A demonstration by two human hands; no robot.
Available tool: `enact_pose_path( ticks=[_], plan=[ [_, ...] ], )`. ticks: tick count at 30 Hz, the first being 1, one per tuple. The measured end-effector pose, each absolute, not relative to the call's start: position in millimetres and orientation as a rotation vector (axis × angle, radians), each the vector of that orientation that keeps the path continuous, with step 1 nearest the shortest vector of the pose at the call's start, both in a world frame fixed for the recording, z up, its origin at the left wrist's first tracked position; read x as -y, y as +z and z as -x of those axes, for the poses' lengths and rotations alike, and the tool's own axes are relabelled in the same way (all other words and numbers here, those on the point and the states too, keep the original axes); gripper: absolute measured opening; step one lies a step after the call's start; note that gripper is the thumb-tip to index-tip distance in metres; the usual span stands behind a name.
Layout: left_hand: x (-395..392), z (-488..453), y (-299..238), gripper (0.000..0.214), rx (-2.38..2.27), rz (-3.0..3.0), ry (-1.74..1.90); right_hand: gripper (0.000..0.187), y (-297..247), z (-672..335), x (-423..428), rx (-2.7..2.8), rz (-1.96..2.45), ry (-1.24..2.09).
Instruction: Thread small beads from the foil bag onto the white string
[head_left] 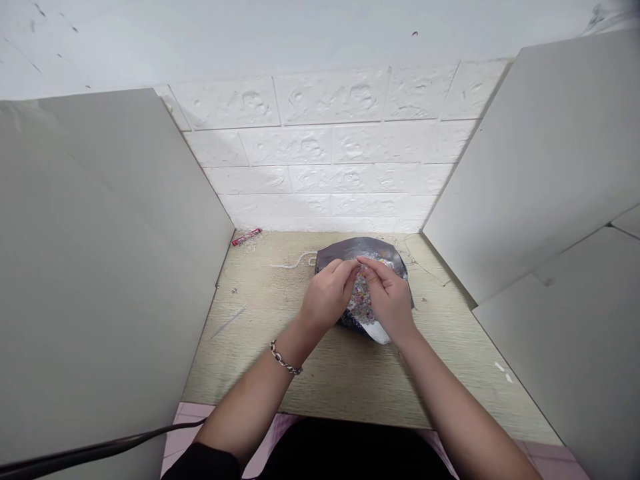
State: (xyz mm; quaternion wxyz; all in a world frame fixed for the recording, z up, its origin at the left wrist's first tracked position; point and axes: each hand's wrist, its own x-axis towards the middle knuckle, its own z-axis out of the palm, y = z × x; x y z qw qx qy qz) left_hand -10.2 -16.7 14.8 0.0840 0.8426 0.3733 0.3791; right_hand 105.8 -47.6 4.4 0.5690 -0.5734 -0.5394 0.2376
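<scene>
An open silvery-grey bag [345,249] with a dark underside rests on the table, full of small multicoloured beads [362,303]. Over it, my left hand [326,292] and my right hand [393,300] meet with their fingertips pinched together. Whatever the fingertips hold is too small to make out. The wrist of my left hand wears a chain bracelet [285,360]. A white strand [293,265], which looks beaded, lies just left of the bag and runs up to its edge.
Grey panels [100,267] wall in the wooden table [300,393] on both sides, with white brick-patterned wall [330,143] behind. A small red stick-shaped packet [247,237] lies back left. Nearer is a thin pale stick [229,321]. A black cable [115,447] crosses lower left.
</scene>
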Motion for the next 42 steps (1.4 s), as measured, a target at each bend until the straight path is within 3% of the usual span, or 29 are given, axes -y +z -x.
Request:
enact_pose_path(
  ticks=[42],
  plan=[
    [16.6, 12.4, 13.5, 0.018, -1.319, -2.888, 1.049, 0.029, -0.7, -106.4, 45.9, 1.387, 1.409, 0.388]
  ],
)
